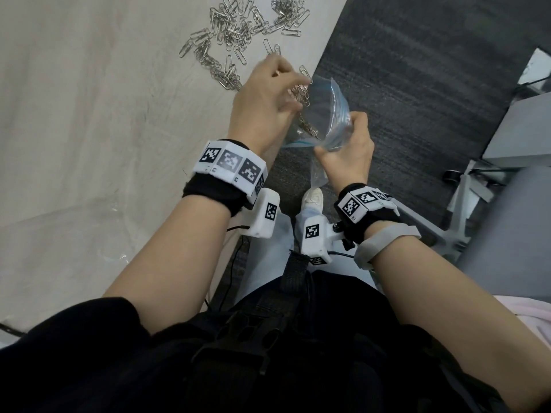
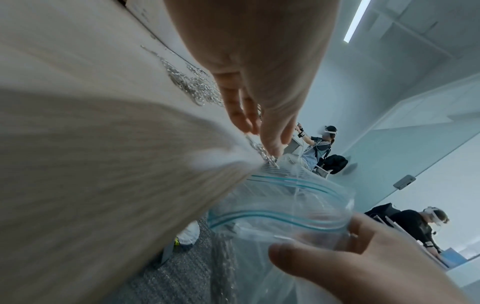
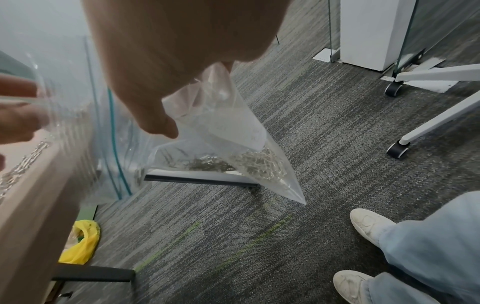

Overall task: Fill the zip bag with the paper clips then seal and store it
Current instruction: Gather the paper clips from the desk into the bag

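Note:
A clear zip bag (image 1: pixel 328 114) with a blue zip strip hangs open just off the table edge, and my right hand (image 1: pixel 343 138) grips its rim from the near side. In the right wrist view the bag (image 3: pixel 233 139) sags to a point, with several paper clips (image 3: pixel 259 164) lying at its bottom. My left hand (image 1: pixel 293 84) pinches a small bunch of paper clips (image 1: pixel 301 92) right over the bag's mouth. The left wrist view shows its thumb (image 2: pixel 275 131) and fingertips (image 2: pixel 241 117) above clips (image 2: pixel 262 152) at the bag's rim (image 2: pixel 280 205). A loose pile of clips (image 1: pixel 238 31) lies on the table.
The pale wooden table (image 1: pixel 89 114) fills the left side; its edge runs diagonally past the bag. Grey carpet (image 1: pixel 417 84) lies below. A white chair base with casters (image 3: pixel 397 148) stands at the right, and a yellow bag (image 3: pixel 80 244) lies under the table. Two people work in the background (image 2: pixel 319 144).

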`<action>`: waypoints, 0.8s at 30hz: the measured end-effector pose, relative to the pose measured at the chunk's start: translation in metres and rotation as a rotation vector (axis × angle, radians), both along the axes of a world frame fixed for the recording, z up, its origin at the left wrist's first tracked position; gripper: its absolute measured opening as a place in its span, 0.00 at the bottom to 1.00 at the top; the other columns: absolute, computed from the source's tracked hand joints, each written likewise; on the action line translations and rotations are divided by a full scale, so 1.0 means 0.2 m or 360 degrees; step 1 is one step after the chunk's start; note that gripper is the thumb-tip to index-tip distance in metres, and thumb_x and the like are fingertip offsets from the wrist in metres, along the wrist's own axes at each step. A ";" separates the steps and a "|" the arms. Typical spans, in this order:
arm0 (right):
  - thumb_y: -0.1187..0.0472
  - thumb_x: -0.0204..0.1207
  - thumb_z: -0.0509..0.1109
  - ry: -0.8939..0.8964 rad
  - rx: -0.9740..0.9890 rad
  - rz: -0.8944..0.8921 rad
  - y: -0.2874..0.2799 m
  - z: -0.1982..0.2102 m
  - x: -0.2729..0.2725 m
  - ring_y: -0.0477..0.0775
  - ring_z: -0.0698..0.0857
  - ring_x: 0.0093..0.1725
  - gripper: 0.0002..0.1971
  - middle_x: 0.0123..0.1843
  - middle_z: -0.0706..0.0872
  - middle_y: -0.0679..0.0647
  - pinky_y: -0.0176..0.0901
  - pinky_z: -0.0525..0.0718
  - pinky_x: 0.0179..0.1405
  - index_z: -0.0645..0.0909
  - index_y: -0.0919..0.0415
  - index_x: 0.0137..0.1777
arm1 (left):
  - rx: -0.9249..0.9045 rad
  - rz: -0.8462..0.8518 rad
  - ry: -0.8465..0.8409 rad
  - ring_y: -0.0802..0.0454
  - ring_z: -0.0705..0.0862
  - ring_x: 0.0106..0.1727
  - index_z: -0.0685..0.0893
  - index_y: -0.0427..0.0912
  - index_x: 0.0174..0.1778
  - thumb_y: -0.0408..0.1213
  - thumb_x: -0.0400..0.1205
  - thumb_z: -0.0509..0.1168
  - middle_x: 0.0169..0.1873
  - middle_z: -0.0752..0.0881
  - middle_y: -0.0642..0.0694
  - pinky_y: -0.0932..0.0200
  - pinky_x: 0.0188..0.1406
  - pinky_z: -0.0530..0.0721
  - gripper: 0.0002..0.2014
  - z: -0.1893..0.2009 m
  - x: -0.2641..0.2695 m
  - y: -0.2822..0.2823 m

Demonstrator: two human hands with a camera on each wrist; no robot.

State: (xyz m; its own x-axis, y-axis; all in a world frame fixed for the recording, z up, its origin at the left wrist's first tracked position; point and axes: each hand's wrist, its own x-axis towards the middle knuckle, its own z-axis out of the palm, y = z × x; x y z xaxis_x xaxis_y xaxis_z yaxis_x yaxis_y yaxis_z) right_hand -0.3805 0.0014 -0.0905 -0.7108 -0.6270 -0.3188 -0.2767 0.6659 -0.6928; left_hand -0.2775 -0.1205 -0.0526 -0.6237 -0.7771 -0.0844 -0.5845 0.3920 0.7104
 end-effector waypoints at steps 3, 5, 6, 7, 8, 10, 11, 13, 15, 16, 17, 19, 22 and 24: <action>0.64 0.60 0.79 -0.0006 0.0013 0.0005 0.00 0.00 -0.01 0.59 0.83 0.56 0.28 0.56 0.84 0.58 0.55 0.82 0.60 0.72 0.59 0.58 | -0.0207 -0.0155 -0.0295 0.46 0.70 0.67 0.77 0.51 0.69 0.41 0.76 0.69 0.70 0.72 0.47 0.54 0.64 0.72 0.23 -0.01 -0.02 -0.05; 0.64 0.60 0.79 0.0001 0.0012 0.0011 -0.01 0.00 -0.01 0.59 0.82 0.56 0.27 0.56 0.83 0.58 0.54 0.81 0.60 0.72 0.59 0.59 | -0.0208 -0.0257 -0.0452 0.43 0.65 0.71 0.73 0.53 0.72 0.45 0.78 0.66 0.72 0.69 0.48 0.52 0.67 0.68 0.25 -0.01 -0.04 -0.07; 0.64 0.60 0.79 0.0004 0.0009 0.0013 -0.01 0.00 -0.01 0.59 0.82 0.56 0.27 0.56 0.83 0.58 0.55 0.82 0.59 0.72 0.59 0.58 | -0.0197 -0.0281 -0.0466 0.44 0.65 0.70 0.74 0.53 0.71 0.45 0.78 0.65 0.71 0.70 0.48 0.52 0.67 0.68 0.24 -0.01 -0.05 -0.08; 0.64 0.60 0.79 0.0006 0.0006 0.0015 -0.01 0.00 -0.01 0.59 0.83 0.56 0.27 0.55 0.83 0.58 0.55 0.82 0.59 0.72 0.59 0.58 | -0.0183 -0.0283 -0.0431 0.44 0.66 0.69 0.76 0.52 0.70 0.45 0.78 0.66 0.69 0.72 0.48 0.54 0.66 0.68 0.22 -0.02 -0.06 -0.08; 0.64 0.60 0.79 0.0006 0.0004 0.0015 -0.01 0.01 -0.01 0.59 0.83 0.55 0.27 0.55 0.83 0.58 0.56 0.82 0.58 0.72 0.59 0.58 | -0.0165 -0.0262 -0.0355 0.46 0.68 0.67 0.78 0.50 0.67 0.44 0.77 0.67 0.66 0.74 0.47 0.59 0.62 0.69 0.20 -0.03 -0.06 -0.08; 0.63 0.59 0.78 0.0001 -0.0005 0.0008 -0.01 0.01 -0.01 0.60 0.83 0.55 0.27 0.55 0.84 0.59 0.57 0.82 0.58 0.72 0.60 0.58 | -0.0116 -0.0169 -0.0179 0.47 0.73 0.62 0.84 0.46 0.59 0.42 0.76 0.70 0.58 0.79 0.44 0.67 0.54 0.66 0.16 -0.05 -0.06 -0.07; 0.63 0.59 0.78 -0.0003 -0.0007 0.0005 -0.01 0.01 -0.01 0.60 0.83 0.56 0.27 0.55 0.84 0.59 0.58 0.82 0.59 0.72 0.60 0.58 | -0.0094 -0.0120 -0.0112 0.47 0.75 0.60 0.86 0.44 0.56 0.40 0.75 0.71 0.55 0.80 0.42 0.69 0.51 0.65 0.14 -0.05 -0.06 -0.06; 0.63 0.60 0.78 -0.0003 -0.0004 0.0005 -0.02 0.01 -0.01 0.60 0.83 0.56 0.28 0.56 0.84 0.59 0.57 0.82 0.59 0.72 0.60 0.59 | -0.0064 -0.0081 -0.0066 0.46 0.77 0.57 0.88 0.41 0.51 0.38 0.74 0.72 0.51 0.82 0.40 0.71 0.48 0.63 0.11 -0.06 -0.07 -0.04; 0.62 0.60 0.78 -0.0001 -0.0005 0.0012 -0.02 0.02 -0.01 0.60 0.83 0.56 0.28 0.56 0.84 0.59 0.57 0.82 0.58 0.72 0.60 0.59 | -0.0038 -0.0122 -0.0060 0.45 0.78 0.54 0.88 0.39 0.48 0.36 0.72 0.74 0.49 0.83 0.39 0.69 0.48 0.67 0.11 -0.06 -0.08 -0.01; 0.62 0.60 0.78 -0.0001 -0.0007 0.0015 -0.02 0.02 0.00 0.60 0.83 0.55 0.27 0.56 0.84 0.59 0.57 0.82 0.58 0.72 0.60 0.59 | -0.0005 -0.0156 -0.0048 0.45 0.80 0.52 0.88 0.38 0.48 0.35 0.71 0.75 0.48 0.83 0.39 0.65 0.48 0.72 0.11 -0.06 -0.09 0.01; 0.62 0.60 0.78 -0.0003 -0.0009 0.0017 -0.02 0.02 0.00 0.61 0.83 0.55 0.27 0.55 0.84 0.59 0.57 0.82 0.58 0.72 0.60 0.59 | 0.0050 -0.0193 -0.0018 0.46 0.81 0.50 0.88 0.38 0.48 0.34 0.70 0.76 0.48 0.83 0.39 0.61 0.47 0.77 0.12 -0.05 -0.09 0.02; 0.62 0.60 0.77 -0.0014 -0.0013 0.0017 -0.02 0.02 0.00 0.61 0.83 0.54 0.27 0.55 0.84 0.59 0.58 0.82 0.57 0.72 0.60 0.58 | 0.0184 -0.0257 0.0109 0.47 0.82 0.44 0.88 0.38 0.49 0.31 0.68 0.76 0.48 0.85 0.39 0.57 0.44 0.83 0.14 -0.02 -0.10 0.04; 0.62 0.60 0.78 -0.0012 -0.0008 0.0015 -0.02 0.02 0.00 0.61 0.83 0.55 0.27 0.55 0.84 0.59 0.58 0.82 0.57 0.72 0.59 0.58 | 0.0205 -0.0111 0.0251 0.50 0.84 0.44 0.88 0.40 0.52 0.26 0.71 0.72 0.50 0.86 0.43 0.55 0.46 0.87 0.14 0.01 -0.07 -0.01; 0.63 0.60 0.78 -0.0024 -0.0002 0.0004 -0.02 0.03 -0.01 0.60 0.83 0.55 0.27 0.55 0.83 0.59 0.58 0.82 0.58 0.72 0.59 0.58 | 0.0019 0.0126 0.0238 0.53 0.83 0.53 0.87 0.44 0.54 0.27 0.75 0.68 0.53 0.85 0.48 0.61 0.55 0.85 0.14 0.01 -0.02 -0.07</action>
